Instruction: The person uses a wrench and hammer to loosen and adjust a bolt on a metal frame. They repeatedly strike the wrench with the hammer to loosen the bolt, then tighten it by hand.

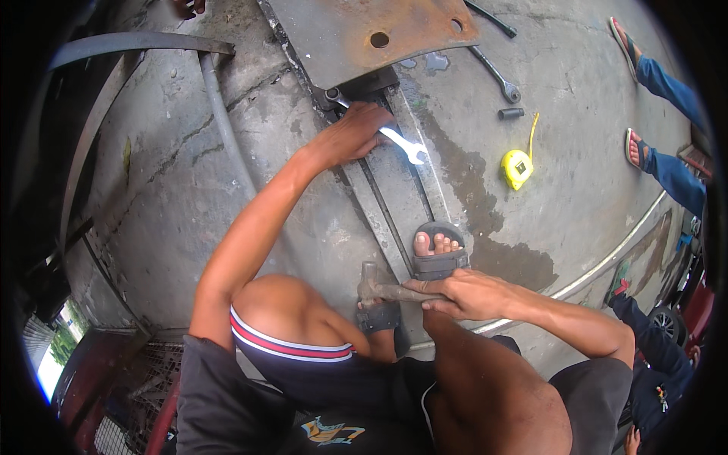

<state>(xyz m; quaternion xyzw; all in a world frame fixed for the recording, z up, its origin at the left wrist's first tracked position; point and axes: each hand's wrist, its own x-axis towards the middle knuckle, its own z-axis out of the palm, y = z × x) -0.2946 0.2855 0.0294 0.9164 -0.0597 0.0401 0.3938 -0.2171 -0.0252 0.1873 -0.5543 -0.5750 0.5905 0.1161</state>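
A repair or metalworking workshop, by the look of its cracked, stained concrete floor [580, 235] and the tools spread across it. At upper right of center lie a ratchet [491, 70], a dark socket [511, 114] and a yellow tape measure [517, 168] (its blade partly out). A rusted, drilled steel plate [349, 34] sits at top center, near a bright wrench [403, 144]; a hammer [402, 292] shows lower down. Curved metal strip [136, 43] spans the upper left, and a vehicle wheel [666, 324] stands at lower right.
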